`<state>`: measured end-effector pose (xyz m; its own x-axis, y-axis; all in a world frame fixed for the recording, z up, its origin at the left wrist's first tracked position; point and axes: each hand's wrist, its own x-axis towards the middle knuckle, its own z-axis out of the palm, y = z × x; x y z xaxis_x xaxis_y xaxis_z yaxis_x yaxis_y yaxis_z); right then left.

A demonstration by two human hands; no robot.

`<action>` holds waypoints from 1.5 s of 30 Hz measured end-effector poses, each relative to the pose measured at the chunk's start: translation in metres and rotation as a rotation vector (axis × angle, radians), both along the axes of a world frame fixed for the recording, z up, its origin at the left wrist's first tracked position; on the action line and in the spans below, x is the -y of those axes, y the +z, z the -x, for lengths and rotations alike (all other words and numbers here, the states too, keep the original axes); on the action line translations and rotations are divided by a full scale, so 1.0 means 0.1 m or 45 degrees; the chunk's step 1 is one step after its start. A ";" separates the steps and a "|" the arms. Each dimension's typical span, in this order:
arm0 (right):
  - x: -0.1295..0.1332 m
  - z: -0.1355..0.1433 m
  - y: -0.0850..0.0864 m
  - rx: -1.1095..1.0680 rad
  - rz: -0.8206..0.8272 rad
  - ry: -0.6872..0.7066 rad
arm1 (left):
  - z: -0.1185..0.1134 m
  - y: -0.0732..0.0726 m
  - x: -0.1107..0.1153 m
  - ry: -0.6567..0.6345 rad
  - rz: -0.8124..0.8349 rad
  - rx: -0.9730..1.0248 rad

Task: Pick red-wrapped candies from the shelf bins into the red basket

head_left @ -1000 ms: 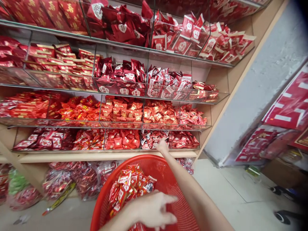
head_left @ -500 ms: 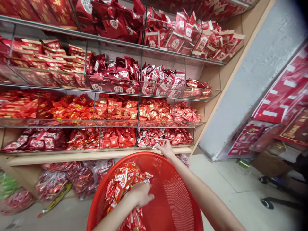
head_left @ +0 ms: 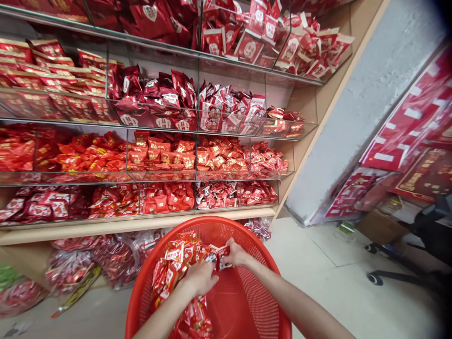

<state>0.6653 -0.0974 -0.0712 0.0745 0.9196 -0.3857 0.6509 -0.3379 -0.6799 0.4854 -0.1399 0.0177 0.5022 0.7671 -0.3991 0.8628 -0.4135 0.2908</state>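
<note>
Right hand (head_left: 236, 254) has come back from the lowest shelf bin (head_left: 216, 195), where it was reaching a moment ago, and is now inside the red plastic basket (head_left: 261, 235). With it has come a small red packet with black-and-white print (head_left: 223, 257), so that packet is now within the rim, beside the heap of red-and-gold snack packets (head_left: 176, 263) along the basket's left wall. Its fingers look closed in a pinch on the packet's right end, thumb and forefinger nearest the far rim; the forearm slants in over the right rim, palm turned inward.

Left hand (head_left: 202, 278) lies over the heap's right edge, back of the hand up, fingers bent down and forward close to the same packet, forearm crossing the near left part of the basket. Whether it grips anything, I cannot tell, since its fingertips are partly hidden.
</note>
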 end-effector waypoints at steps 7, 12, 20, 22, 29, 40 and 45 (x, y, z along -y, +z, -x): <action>0.06 0.08 -0.02 0.165 0.090 -0.022 | 0.00 -0.05 0.07 -0.013 0.014 0.009; 0.11 0.11 0.01 0.238 -0.018 -0.040 | -0.01 -0.13 0.10 -0.035 -0.004 0.030; 0.21 0.27 0.22 0.795 -0.363 0.279 | 0.01 -0.20 0.09 -0.048 -0.065 0.094; 0.21 0.30 0.20 0.725 -0.416 0.419 | 0.01 -0.21 0.09 -0.049 -0.064 0.110; 0.22 0.29 -0.07 0.577 -0.294 0.688 | -0.01 -0.20 0.10 -0.035 -0.054 0.150; 0.24 0.32 -0.05 0.619 -0.359 0.707 | 0.03 -0.24 0.06 -0.001 -0.096 0.224; 0.14 0.34 0.02 0.604 -0.225 0.730 | 0.15 0.12 -0.49 0.204 -0.355 0.329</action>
<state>0.6309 -0.1112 -0.0689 -0.3119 0.9094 -0.2750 0.9273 0.2284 -0.2966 0.4706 -0.0906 0.0295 0.4244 0.9045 -0.0414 0.8357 -0.3737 0.4023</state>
